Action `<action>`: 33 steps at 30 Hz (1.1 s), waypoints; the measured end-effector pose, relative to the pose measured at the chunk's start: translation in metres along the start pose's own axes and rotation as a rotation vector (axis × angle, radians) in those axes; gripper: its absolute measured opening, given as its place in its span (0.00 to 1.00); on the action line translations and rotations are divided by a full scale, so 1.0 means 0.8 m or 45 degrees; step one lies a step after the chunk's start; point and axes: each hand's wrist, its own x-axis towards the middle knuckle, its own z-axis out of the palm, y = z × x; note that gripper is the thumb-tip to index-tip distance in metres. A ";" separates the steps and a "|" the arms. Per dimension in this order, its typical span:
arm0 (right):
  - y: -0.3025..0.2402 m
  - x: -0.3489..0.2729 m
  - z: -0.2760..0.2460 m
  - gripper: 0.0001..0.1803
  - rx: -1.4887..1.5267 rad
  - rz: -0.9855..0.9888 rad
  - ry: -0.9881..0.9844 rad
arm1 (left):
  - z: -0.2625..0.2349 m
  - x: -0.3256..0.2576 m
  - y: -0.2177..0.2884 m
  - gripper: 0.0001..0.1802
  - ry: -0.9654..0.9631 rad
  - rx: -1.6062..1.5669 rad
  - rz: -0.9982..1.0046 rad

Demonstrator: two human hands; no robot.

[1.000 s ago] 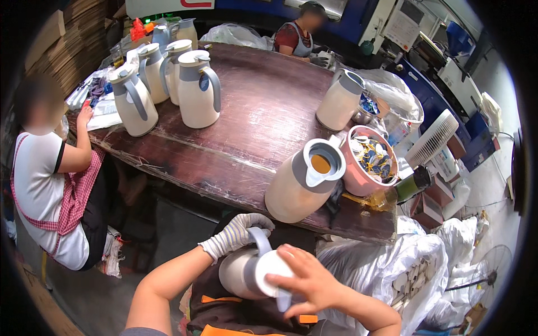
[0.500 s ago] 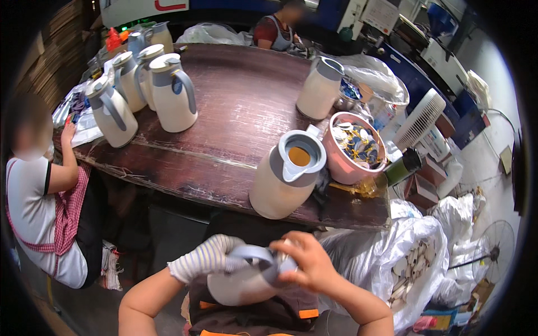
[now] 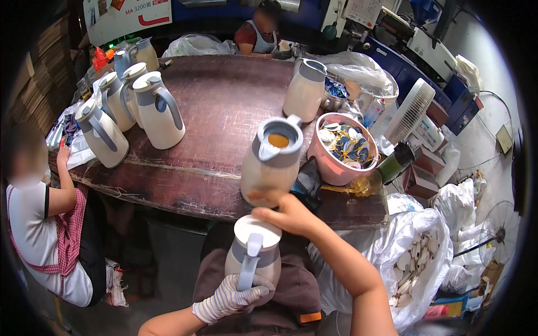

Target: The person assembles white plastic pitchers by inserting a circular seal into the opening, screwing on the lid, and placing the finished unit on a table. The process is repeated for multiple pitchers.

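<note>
Left grip (image 3: 234, 297) holds the lidded jug (image 3: 267, 269) low; right grip (image 3: 292, 213) stretches palm-down by its lid (image 3: 256, 229), unclenched

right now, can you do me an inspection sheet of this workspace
Surface: dark table, scuffed, front edge worn
Job's things: lidded jug, held; open-topped jug, upright on the table
Clutter: pink tub of small tags; plastic bag of pale pieces
Hands: left hand, gloved, holds the lidded jug; right hand, bare, by its lid, contact unclear
Cables: cable along the right-hand wall
Surroundings: one co-worker at left, another beyond the table
</note>
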 end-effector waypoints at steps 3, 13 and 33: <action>0.014 0.010 -0.022 0.21 -0.093 0.042 0.170 | -0.006 0.025 -0.018 0.11 0.031 -0.058 0.067; 0.128 0.032 -0.238 0.11 -1.113 0.126 0.965 | 0.004 0.078 -0.010 0.10 0.164 -0.128 0.149; 0.052 -0.096 -0.071 0.18 0.721 0.370 0.920 | -0.029 0.091 -0.011 0.25 0.096 -0.041 0.353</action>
